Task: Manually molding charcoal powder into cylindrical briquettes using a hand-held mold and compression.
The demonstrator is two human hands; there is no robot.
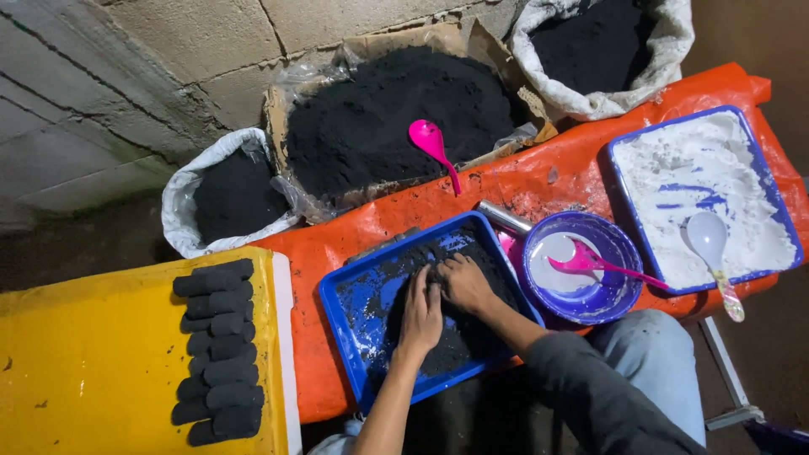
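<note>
On the far left a yellow surface (101, 354) carries a column of black cylindrical briquettes (217, 350), laid side by side in two rough rows. Above it, against the concrete wall, a white sack (181, 198) stands open with black powder inside.

Next comes the orange sheet (522, 181), and on it, nearest the person, a blue tray (345, 324) with a damp black mixture (459, 333) spread over its floor (patches of bare blue show at its left). Both hands are in this tray. The left hand (421, 316) lies flat, palm down, fingers stretched and close together, pressing on the mixture. The right hand (463, 282) sits just beside it, touching it, fingers curled down into the black mass; whether it grips a lump I cannot tell.

Behind the tray a cardboard box (278, 126) lined with plastic holds a heap of black powder, with a pink spoon (431, 145) resting at its edge. To the right of the tray stands a purple bowl (619, 282) with white liquid and a second pink spoon (602, 264). Further right, a blue tray of white powder (674, 168) carries a white spoon (710, 244). At the top right another white sack (607, 103) holds black powder.
</note>
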